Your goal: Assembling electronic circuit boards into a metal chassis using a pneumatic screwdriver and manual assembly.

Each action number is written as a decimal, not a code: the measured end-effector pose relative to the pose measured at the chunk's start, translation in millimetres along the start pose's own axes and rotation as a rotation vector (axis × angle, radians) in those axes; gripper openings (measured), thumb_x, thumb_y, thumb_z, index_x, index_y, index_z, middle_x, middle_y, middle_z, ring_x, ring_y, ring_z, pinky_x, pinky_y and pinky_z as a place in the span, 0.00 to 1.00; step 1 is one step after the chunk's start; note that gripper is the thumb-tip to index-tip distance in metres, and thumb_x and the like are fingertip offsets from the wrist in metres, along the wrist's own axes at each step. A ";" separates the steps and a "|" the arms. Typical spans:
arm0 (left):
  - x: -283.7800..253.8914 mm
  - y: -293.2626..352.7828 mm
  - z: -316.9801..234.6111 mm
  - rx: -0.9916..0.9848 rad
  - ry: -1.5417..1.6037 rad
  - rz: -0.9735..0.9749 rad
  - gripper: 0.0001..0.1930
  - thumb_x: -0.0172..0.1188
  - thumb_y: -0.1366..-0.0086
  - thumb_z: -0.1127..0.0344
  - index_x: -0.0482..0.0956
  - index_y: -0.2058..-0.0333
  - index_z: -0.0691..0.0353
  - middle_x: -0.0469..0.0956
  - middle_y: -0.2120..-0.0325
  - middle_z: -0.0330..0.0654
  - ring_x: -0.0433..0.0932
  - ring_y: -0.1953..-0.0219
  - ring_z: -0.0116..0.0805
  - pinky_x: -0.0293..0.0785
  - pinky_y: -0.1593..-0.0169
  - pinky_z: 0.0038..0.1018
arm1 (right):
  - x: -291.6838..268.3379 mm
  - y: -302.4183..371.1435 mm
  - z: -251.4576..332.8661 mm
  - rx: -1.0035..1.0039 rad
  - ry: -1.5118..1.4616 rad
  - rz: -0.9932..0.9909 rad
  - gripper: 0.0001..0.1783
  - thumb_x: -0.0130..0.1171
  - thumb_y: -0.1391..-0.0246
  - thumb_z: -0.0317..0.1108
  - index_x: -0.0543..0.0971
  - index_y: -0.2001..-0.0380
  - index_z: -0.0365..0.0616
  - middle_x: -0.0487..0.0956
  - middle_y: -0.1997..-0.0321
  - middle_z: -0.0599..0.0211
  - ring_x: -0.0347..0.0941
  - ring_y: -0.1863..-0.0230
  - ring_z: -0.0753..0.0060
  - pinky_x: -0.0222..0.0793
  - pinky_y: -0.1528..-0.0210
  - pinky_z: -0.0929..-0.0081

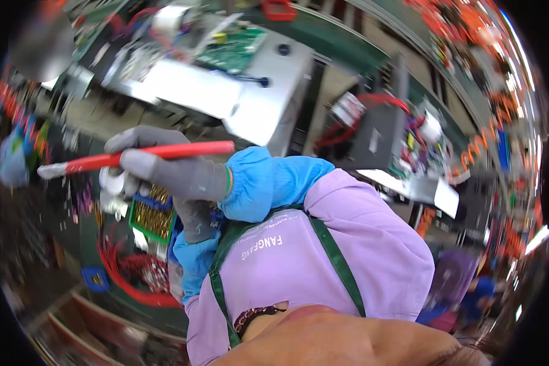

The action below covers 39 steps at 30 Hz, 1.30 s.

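Note:
My right hand (pixel 180 171), in a grey glove under a blue sleeve cover, is closed around a slim red pen-shaped tool (pixel 183 149). Its whitish tip (pixel 52 171) points to the left; whether it is a brush or a marker is unclear. Lower down, my left hand (pixel 196 221), also grey-gloved, sits partly behind the right one, and its fingers are hidden. A green-rimmed bin of small brass-coloured parts (pixel 172 227) lies beside my left hand. White round items (pixel 117 183) stand just beyond the bin, partly covered by my right fingers.
Ahead lies a metal panel (pixel 274 113) with a green circuit board (pixel 235 49). A dark unit with wiring (pixel 372 134) stands to the right. Red cables (pixel 113 262) and a small blue box (pixel 95 279) are at the left. Orange coiled hoses (pixel 473 152) hang at the right.

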<state>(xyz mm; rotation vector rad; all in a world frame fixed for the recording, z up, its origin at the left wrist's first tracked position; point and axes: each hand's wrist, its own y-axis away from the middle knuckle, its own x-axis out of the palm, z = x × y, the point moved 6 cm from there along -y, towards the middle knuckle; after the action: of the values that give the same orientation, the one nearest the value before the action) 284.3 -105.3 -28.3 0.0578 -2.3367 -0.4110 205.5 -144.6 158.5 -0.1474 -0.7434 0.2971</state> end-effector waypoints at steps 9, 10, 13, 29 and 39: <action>209.4 46.2 52.4 0.096 -0.656 0.870 0.12 0.51 0.34 0.68 0.74 0.55 0.68 0.72 0.64 0.38 0.72 0.65 0.26 0.70 0.61 0.24 | -72.0 190.2 207.8 -0.696 0.631 -0.208 0.22 0.47 0.43 0.33 0.66 0.47 0.32 0.76 0.61 0.50 0.76 0.68 0.69 0.73 0.66 0.73; 230.6 53.9 62.4 0.146 -0.615 0.910 0.11 0.52 0.38 0.76 0.74 0.56 0.69 0.72 0.67 0.38 0.70 0.68 0.25 0.69 0.63 0.22 | -73.7 222.8 230.8 -0.887 0.773 -0.227 0.22 0.43 0.43 0.28 0.65 0.46 0.31 0.76 0.60 0.49 0.76 0.71 0.69 0.74 0.68 0.72; 284.2 83.5 76.0 0.481 -0.789 1.095 0.12 0.56 0.41 0.76 0.76 0.58 0.64 0.73 0.66 0.42 0.73 0.66 0.29 0.70 0.62 0.23 | -99.4 308.8 294.6 -0.867 0.907 -0.664 0.21 0.40 0.38 0.37 0.67 0.48 0.33 0.78 0.64 0.49 0.78 0.71 0.71 0.73 0.72 0.79; 348.0 135.9 138.2 0.960 -0.980 1.356 0.12 0.59 0.55 0.75 0.79 0.69 0.58 0.78 0.67 0.37 0.75 0.60 0.40 0.69 0.55 0.31 | -273.7 303.6 378.7 0.155 1.187 -0.757 0.13 0.57 0.47 0.43 0.80 0.66 0.45 0.76 0.73 0.77 0.68 0.75 0.90 0.63 0.75 0.89; 349.5 134.4 141.1 0.934 -0.988 1.332 0.11 0.60 0.59 0.74 0.79 0.72 0.58 0.78 0.71 0.38 0.75 0.64 0.41 0.70 0.59 0.30 | -308.5 269.1 355.3 0.396 1.310 -0.607 0.13 0.58 0.48 0.41 0.79 0.67 0.42 0.76 0.77 0.71 0.71 0.78 0.83 0.69 0.77 0.84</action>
<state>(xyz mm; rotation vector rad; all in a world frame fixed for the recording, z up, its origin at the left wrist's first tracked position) -53.7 4.5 155.8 -1.4140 -2.5452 1.5824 -310.2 22.3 155.3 0.2580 0.5881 -0.2555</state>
